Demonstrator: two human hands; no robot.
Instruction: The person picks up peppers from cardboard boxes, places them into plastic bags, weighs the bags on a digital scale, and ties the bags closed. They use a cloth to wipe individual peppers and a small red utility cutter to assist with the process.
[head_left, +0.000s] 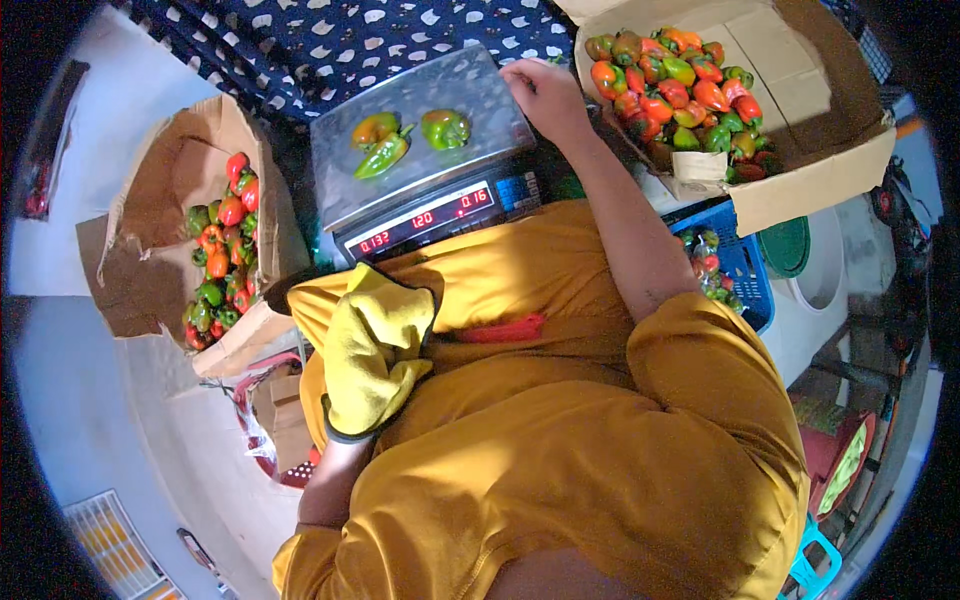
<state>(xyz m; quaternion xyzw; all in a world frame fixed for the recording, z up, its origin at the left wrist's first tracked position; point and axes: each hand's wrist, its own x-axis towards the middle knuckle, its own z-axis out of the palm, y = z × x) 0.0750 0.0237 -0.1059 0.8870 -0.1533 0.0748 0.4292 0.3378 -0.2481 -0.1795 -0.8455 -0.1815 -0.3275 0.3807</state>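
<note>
Three bell peppers lie apart from my hands on the metal pan (480, 90) of a digital scale: an orange-green one (373, 129), a long green one (384, 155) and a rounder green one (445, 129). The scale's red display (420, 220) is lit. My right hand (541, 94), its fingers curled, is at the pan's right edge; whether it holds something cannot be told. A yellow cloth (375, 345) with dark edging covers my left hand, which rests on my lap, its fingers hidden.
An open cardboard box (817, 180) of red, orange and green peppers stands at the upper right, another cardboard box (277, 202) of peppers at the left. A blue plastic crate (754, 281) with bagged produce is below the right box, beside a green lid (784, 247) and white bucket (825, 262).
</note>
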